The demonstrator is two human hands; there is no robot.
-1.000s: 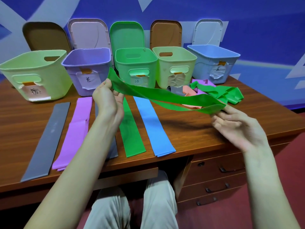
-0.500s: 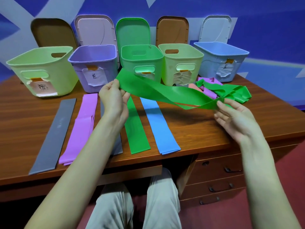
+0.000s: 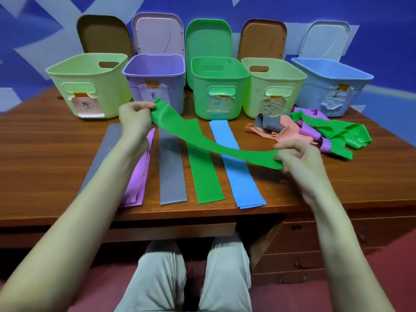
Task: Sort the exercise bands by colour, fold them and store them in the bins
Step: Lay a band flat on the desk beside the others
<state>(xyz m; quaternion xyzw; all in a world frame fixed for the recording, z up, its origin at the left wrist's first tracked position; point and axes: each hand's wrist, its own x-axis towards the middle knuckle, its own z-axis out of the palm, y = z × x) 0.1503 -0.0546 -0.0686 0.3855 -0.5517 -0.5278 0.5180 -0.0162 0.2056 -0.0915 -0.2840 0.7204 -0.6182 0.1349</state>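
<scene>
A green band [image 3: 202, 140] hangs stretched above the desk between my two hands. My left hand [image 3: 135, 119] pinches its far end near the purple bin [image 3: 155, 73]; my right hand [image 3: 297, 156] grips its near end. Flat on the desk lie sorted strips: a grey band [image 3: 105, 149] partly under my left arm, a purple band [image 3: 140, 174], a second grey band [image 3: 172, 174], a green band [image 3: 206, 179] and a blue band [image 3: 238, 167]. A tangled heap of unsorted bands [image 3: 315, 131] in green, purple, pink and grey lies at the right.
Five open bins stand in a row at the back: pale green [image 3: 90, 84], purple, green [image 3: 218, 86], pale yellow-green [image 3: 272, 86], light blue [image 3: 331, 84]. Their lids [image 3: 208, 39] lean against the blue wall. The wooden desk [image 3: 45, 154] has drawers [image 3: 299, 264] at the lower right.
Both hands came lower and nearer the desk with the green band, which now hangs flatter and free of the heap. The camera tilted down.
</scene>
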